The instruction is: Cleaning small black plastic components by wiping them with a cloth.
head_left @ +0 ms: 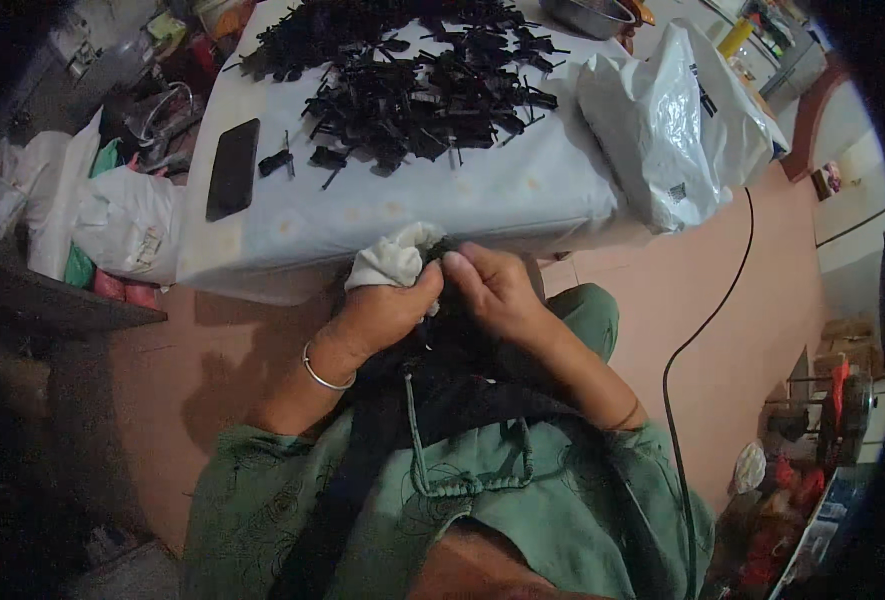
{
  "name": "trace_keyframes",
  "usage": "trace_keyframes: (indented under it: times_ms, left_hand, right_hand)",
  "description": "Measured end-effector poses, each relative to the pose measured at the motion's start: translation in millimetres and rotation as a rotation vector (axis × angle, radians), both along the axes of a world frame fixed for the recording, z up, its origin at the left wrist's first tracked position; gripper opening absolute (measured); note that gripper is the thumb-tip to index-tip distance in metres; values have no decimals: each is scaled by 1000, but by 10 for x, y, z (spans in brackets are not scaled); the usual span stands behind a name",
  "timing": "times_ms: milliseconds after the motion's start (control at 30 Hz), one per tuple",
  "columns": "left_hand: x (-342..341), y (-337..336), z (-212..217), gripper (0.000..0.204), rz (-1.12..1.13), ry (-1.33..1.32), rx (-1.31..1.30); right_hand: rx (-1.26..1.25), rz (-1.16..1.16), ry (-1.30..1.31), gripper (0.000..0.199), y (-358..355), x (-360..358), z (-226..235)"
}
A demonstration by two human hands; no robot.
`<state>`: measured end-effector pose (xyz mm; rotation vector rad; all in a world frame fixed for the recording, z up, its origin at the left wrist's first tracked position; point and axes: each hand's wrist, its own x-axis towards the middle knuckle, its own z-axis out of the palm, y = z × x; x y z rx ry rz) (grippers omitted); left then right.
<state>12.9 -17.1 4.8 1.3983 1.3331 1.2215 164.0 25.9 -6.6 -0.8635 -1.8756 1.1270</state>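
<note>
Just off the table's near edge, above my lap, my two hands meet. My left hand [394, 312] is closed round a bunched white cloth [394, 258], its thumb pointing toward the right hand. Beside the cloth, the fingers of my right hand [497, 290] pinch together at a small dark piece [443, 247] whose kind I cannot make out. Both hands nearly touch there, and their fingertips are partly hidden. Farther off on the table lies a large heap of small black parts [417, 100] with thin stems. A few loose black parts [328, 157] lie at its near left.
A white cloth covers the table [292, 235]. A black smartphone [233, 170] lies at its left; a white plastic bag [652, 120] hangs over the right edge. At the back sits a metal bowl [590, 15]. A black cable [707, 325] runs down on the right. Stuffed bags [127, 225] fill a shelf at left.
</note>
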Motion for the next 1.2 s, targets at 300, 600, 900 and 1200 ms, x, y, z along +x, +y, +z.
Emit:
trace_keyframes:
  times_ms: [300, 600, 900, 1200]
  left_hand:
    - [25, -38, -96, 28, 6, 189, 211]
    - [-81, -15, -151, 21, -60, -281, -134]
    - [-45, -7, -23, 36, -312, -71, -35]
    - [-58, -52, -101, 38, -434, -263, -155]
  right_hand:
    - [-189, 17, 83, 26, -80, -60, -169]
    - [-92, 135, -141, 16, -33, 181, -45]
    - [-242, 181, 42, 16, -13, 143, -96]
    - [103, 81, -155, 22, 4, 200, 12]
